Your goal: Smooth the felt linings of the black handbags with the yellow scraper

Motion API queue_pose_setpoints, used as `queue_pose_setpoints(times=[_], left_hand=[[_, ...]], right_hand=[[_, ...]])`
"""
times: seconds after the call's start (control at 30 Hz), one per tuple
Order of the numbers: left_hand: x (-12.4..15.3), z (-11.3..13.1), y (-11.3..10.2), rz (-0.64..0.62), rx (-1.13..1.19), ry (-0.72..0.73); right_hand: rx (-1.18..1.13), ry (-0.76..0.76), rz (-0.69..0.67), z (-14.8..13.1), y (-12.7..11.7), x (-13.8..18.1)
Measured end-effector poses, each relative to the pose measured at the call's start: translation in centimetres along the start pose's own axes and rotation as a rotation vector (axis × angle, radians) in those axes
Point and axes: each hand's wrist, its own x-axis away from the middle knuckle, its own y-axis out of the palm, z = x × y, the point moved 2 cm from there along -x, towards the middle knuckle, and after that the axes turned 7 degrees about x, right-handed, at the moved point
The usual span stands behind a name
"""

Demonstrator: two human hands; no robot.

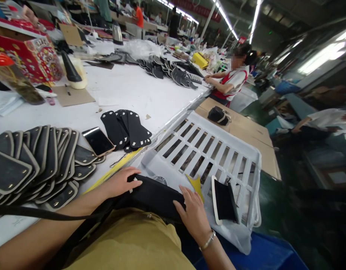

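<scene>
My left hand [121, 182] and my right hand [192, 214] both rest on a black bag [153, 195] lying in my lap at the table's edge; its strap [49, 214] runs off to the left. The left hand's fingers lie flat along the bag's top edge. The right hand's fingers press on its right end. Just right of my right hand, a black piece with a white edge [222, 200] stands in a white slatted crate [206, 146]. A yellow scrap [196, 183] lies by my right fingertips.
Overlapping black cut pieces [35, 161] lie fanned on the white table [133, 90], with a phone [98, 141] and a smaller black stack [127, 129] beside them. A red box [29, 52] stands far left. A seated person [232, 80] works at the far table end.
</scene>
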Motion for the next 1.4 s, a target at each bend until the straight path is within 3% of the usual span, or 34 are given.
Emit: queue_pose_setpoints(times=[0.07, 0.17, 0.33, 0.47, 0.53, 0.63, 0.73, 0.93, 1.13, 1.4], left_hand=[[-0.8, 1.2, 0.9, 0.012, -0.100, 0.045], [-1.9, 1.5, 1.8, -0.077, -0.153, 0.078], [-2.6, 0.3, 1.5, -0.186, -0.084, 0.026], [-1.9, 0.9, 1.2, -0.158, -0.145, 0.097], [-1.3, 1.5, 1.4, -0.163, -0.199, 0.177], [-0.5, 2.2, 2.1, -0.269, -0.286, 0.260], [-0.2, 2.4, 2.4, -0.311, -0.335, 0.283], [-0.8, 2.1, 2.3, -0.350, -0.352, 0.333], [-1.6, 1.3, 3.0, -0.333, -0.362, 0.385], [-2.3, 2.0, 3.2, -0.302, -0.313, 0.366]], right_hand=[[-0.015, -0.005, -0.030, -2.0, 0.2, -2.0], [-0.025, -0.064, -0.125, -3.5, 0.7, -4.2], [-0.133, -0.057, -0.275, -0.5, 0.8, -4.1], [-0.096, -0.062, -0.156, 0.1, 0.2, -2.3], [-0.075, -0.093, -0.076, -1.1, 0.2, -1.6], [-0.084, -0.163, -0.041, -3.6, 0.8, -1.3], [-0.077, -0.200, -0.051, -4.8, 1.7, -1.6], [-0.091, -0.181, -0.085, -3.9, 2.4, -2.4], [-0.127, -0.153, -0.133, -3.9, 2.6, -3.6], [-0.193, -0.150, -0.206, -3.6, 3.0, -4.5]])
